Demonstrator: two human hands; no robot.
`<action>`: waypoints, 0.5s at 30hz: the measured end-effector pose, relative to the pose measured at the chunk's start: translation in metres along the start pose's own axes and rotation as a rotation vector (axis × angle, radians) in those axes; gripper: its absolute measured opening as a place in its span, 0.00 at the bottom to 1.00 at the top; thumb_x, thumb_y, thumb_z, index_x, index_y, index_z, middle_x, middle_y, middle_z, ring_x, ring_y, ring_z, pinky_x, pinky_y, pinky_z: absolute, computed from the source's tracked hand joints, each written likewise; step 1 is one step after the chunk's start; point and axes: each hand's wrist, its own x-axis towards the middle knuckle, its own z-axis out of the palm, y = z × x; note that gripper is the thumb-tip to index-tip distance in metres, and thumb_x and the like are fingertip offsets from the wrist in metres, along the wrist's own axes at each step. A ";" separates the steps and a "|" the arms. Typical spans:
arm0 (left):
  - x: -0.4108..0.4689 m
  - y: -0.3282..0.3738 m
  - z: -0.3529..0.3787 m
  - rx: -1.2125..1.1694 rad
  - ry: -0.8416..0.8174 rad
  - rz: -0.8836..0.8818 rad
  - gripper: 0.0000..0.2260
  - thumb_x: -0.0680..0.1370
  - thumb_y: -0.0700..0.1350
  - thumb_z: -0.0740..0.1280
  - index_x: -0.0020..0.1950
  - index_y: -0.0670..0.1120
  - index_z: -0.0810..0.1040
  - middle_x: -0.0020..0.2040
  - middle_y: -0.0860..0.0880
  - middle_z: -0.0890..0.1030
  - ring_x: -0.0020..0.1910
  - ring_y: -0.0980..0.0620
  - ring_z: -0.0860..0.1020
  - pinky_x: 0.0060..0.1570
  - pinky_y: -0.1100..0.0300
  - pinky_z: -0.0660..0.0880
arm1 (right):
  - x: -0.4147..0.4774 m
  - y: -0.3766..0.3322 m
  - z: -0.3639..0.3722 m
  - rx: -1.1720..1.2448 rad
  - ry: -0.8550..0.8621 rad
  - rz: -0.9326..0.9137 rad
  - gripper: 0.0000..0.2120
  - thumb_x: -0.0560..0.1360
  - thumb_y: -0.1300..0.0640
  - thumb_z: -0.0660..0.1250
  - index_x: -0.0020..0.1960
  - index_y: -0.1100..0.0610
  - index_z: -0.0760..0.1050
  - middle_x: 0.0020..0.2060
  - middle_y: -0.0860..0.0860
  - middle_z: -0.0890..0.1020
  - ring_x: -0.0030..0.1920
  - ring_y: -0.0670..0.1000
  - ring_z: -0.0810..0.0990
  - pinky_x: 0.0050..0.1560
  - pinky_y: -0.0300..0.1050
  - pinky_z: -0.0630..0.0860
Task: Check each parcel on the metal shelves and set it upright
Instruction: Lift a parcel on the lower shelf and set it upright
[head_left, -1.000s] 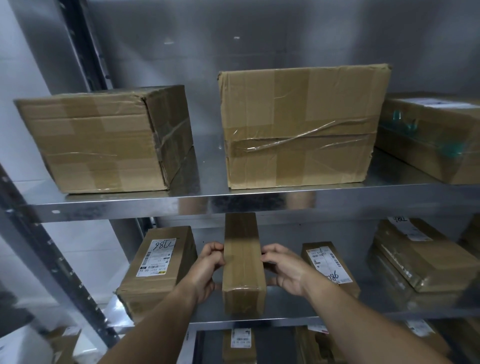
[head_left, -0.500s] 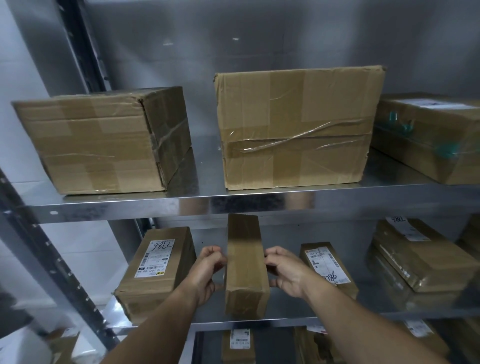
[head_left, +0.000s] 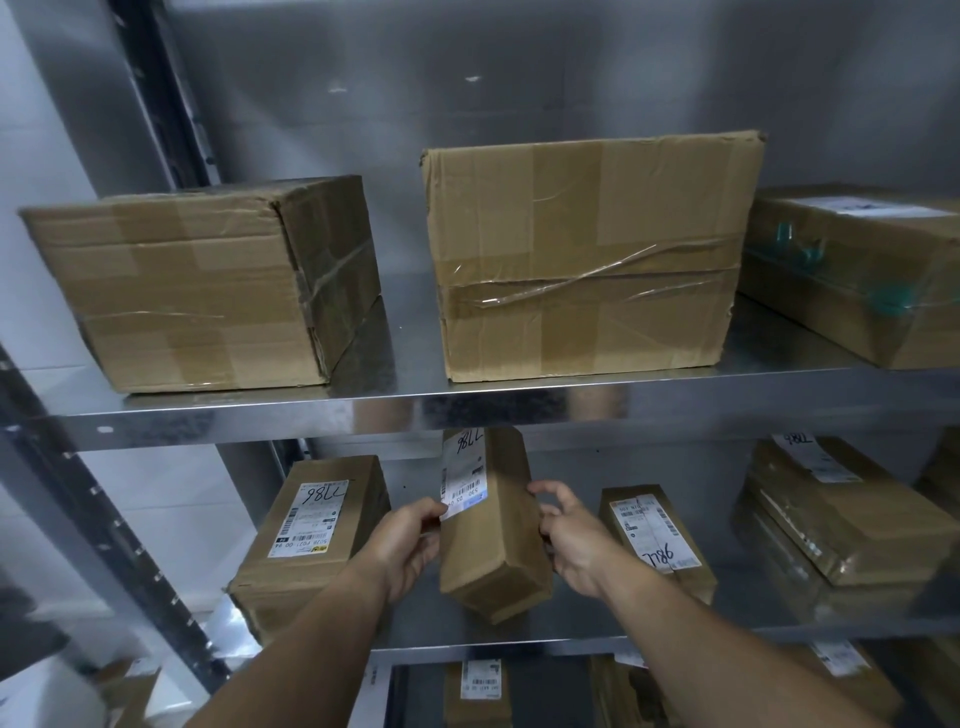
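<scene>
Narrow parcel (head_left: 493, 545) btwn L parcel (head_left: 311, 530) & R parcel (head_left: 655, 535), 3 boxes (head_left: 587, 260) on upper shelf (head_left: 311, 415) above

Middle shelf: gaps either side of the narrow parcel (head_left: 493, 545) are taken up by the left hand (head_left: 410, 545) and right hand (head_left: 576, 540). Further sideways passage is blocked by the left labelled parcel (head_left: 311, 540) and right labelled parcel (head_left: 657, 535). Headroom is capped by the upper shelf lip (head_left: 675, 410). An open lane is noted between the left box (head_left: 197, 291) and middle box (head_left: 587, 260).
</scene>
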 end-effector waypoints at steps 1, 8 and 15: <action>-0.002 0.001 0.001 0.004 -0.014 -0.001 0.06 0.80 0.35 0.62 0.48 0.37 0.78 0.35 0.44 0.85 0.30 0.51 0.83 0.30 0.62 0.80 | 0.001 0.001 0.000 -0.020 0.005 0.004 0.18 0.83 0.70 0.52 0.63 0.53 0.71 0.52 0.55 0.81 0.40 0.53 0.78 0.32 0.44 0.72; -0.006 -0.002 0.001 0.083 -0.059 -0.024 0.09 0.81 0.38 0.62 0.57 0.42 0.81 0.45 0.45 0.85 0.43 0.48 0.83 0.36 0.54 0.79 | 0.007 0.010 0.001 -0.120 0.035 0.034 0.13 0.84 0.65 0.57 0.62 0.53 0.75 0.53 0.55 0.84 0.50 0.55 0.83 0.44 0.48 0.78; -0.006 -0.009 0.008 0.237 -0.056 -0.012 0.12 0.82 0.38 0.62 0.63 0.45 0.79 0.49 0.46 0.84 0.49 0.50 0.81 0.43 0.55 0.79 | 0.016 0.014 0.002 -0.239 0.088 0.129 0.13 0.85 0.59 0.56 0.48 0.55 0.79 0.37 0.50 0.79 0.38 0.48 0.75 0.40 0.41 0.72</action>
